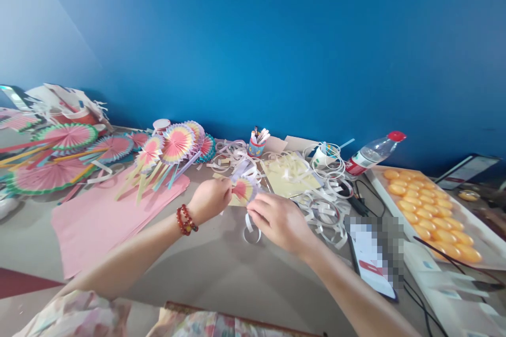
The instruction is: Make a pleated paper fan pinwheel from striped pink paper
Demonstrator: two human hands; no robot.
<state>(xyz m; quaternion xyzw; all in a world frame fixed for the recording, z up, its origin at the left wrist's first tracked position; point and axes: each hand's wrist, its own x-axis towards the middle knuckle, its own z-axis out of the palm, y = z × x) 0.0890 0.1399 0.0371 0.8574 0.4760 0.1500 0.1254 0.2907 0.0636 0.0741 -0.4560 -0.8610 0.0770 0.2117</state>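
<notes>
Between my two hands is a small pleated paper fan (243, 190), pink in the middle, then yellow, with a pale purple edge. My left hand (211, 197), with red bead bracelets at the wrist, is closed on the fan's left side. My right hand (276, 218) pinches its right edge with the fingertips. A curled white paper strip (252, 234) hangs or lies just below the fan; I cannot tell whether it is attached. Behind the hands lies a yellow paper sheet (290, 176) with white strips scattered over it.
Finished-looking paper rosettes (178, 143) and pink sheets (98, 221) lie at left. A pen cup (256, 145) stands by the blue wall. To the right are tangled white strips (324, 210), a bottle (373, 152), a phone (371, 263), cables and a tray of orange oval things (430, 210).
</notes>
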